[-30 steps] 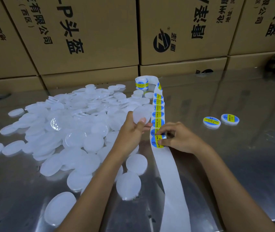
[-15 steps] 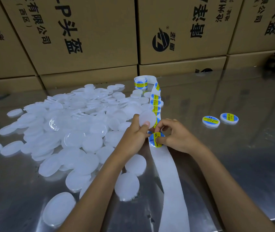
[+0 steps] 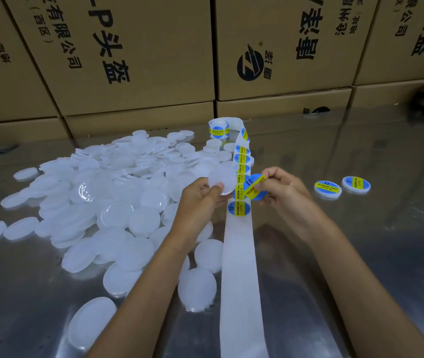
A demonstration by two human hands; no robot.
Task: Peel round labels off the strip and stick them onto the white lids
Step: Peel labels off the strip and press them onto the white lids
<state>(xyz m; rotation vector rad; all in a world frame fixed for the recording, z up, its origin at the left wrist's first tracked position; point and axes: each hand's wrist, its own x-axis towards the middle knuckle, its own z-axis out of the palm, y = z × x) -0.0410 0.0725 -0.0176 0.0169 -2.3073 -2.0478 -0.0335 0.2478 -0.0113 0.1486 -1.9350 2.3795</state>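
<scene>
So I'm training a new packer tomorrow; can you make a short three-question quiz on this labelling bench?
1. True or false: the right hand pinches a peeled label.
2. What does the left hand hold? A) the label roll B) a bare white lid C) nothing
3. How many finished lids lie to the right of the backing strip?

Key
1. True; the label is off the strip.
2. B, a bare white lid.
3. Two labelled lids, side by side on the metal table.

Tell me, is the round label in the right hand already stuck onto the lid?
No, the right hand holds the label in the air beside the lid, which the left hand grips.
</scene>
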